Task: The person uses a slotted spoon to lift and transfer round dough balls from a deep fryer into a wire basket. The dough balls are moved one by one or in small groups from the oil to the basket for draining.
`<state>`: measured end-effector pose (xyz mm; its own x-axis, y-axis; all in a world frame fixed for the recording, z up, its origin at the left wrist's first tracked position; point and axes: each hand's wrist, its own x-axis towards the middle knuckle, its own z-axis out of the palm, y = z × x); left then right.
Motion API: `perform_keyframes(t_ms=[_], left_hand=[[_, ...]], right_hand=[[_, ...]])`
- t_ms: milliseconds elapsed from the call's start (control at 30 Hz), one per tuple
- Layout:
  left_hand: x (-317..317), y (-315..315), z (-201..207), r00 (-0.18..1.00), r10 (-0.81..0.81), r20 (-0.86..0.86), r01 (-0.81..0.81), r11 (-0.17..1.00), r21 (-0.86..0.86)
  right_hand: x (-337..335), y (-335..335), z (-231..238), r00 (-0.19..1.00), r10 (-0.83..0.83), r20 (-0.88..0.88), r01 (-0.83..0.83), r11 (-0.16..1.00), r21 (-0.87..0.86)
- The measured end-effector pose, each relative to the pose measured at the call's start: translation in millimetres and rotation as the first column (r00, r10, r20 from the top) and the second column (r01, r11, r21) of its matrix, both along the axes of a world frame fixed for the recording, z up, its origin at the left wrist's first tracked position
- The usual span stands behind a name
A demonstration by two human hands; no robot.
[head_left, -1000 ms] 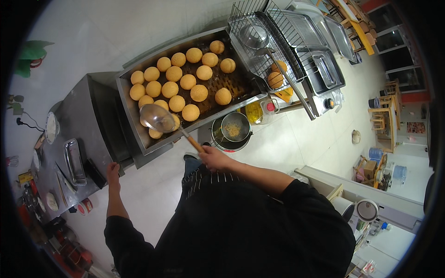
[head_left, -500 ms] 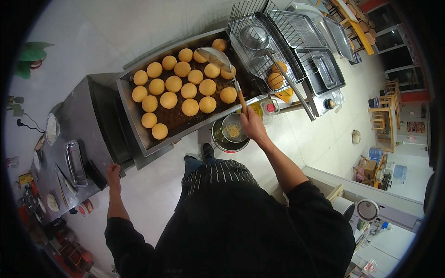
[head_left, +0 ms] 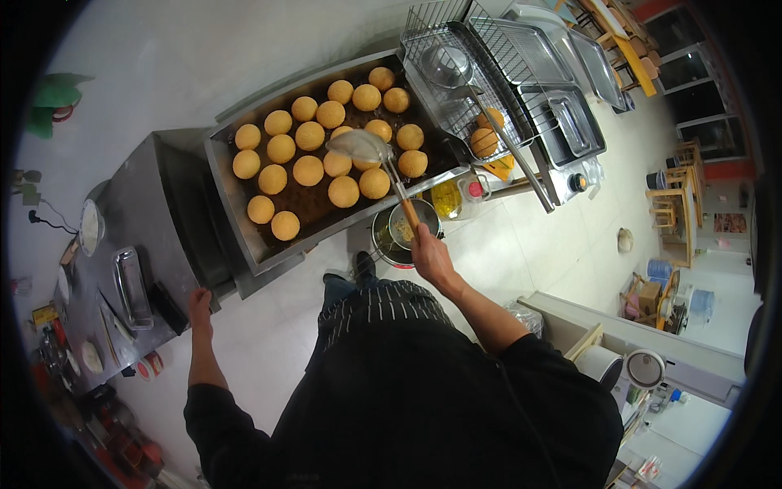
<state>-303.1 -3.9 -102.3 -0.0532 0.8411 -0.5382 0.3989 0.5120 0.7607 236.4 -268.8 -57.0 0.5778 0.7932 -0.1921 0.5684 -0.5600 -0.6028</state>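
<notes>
My right hand (head_left: 432, 259) grips the wooden handle of a round metal skimmer (head_left: 358, 147). The skimmer's head is over a wide rectangular fryer (head_left: 236, 208) of dark oil and hides part of some of the balls beneath it. Several golden-brown fried balls (head_left: 309, 171) float there, spread over most of the oil; whether the skimmer touches any of them I cannot tell. At the lower left, my left hand (head_left: 200, 306) is at the corner of a steel table (head_left: 183, 244), fingers curled against its edge.
Right of the fryer, a wire basket (head_left: 521, 98) holds fried balls. A pot with a strainer (head_left: 399, 244) stands on the floor before the fryer, beside an oil jug (head_left: 471, 196). A narrow metal tray (head_left: 130, 285) and a white bowl (head_left: 91, 228) sit on the left table.
My right hand has drawn the skimmer left and toward me, from the fryer's far right to its middle. Several balls have shifted in the oil. My left hand stays put.
</notes>
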Motion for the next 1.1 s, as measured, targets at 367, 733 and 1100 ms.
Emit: perform_keyframes(t_ms=[367, 733, 1100], left_hand=[[-9, 3, -10, 1.0, -0.027, 0.01, 0.027, 1.0, 0.004], [-13, 1, -16, 1.0, 0.004, -0.005, -0.004, 0.999, 0.045], [-10, 0, -9, 0.999, -0.003, -0.033, 0.004, 1.0, 0.018]], right_hand=[[16, 0, 29, 1.0, -0.004, -0.027, 0.007, 0.994, 0.108], [21, 32, 16, 0.998, -0.033, -0.055, 0.036, 0.998, 0.054], [45, 44, 12, 0.997, -0.025, -0.073, 0.02, 0.998, -0.06]])
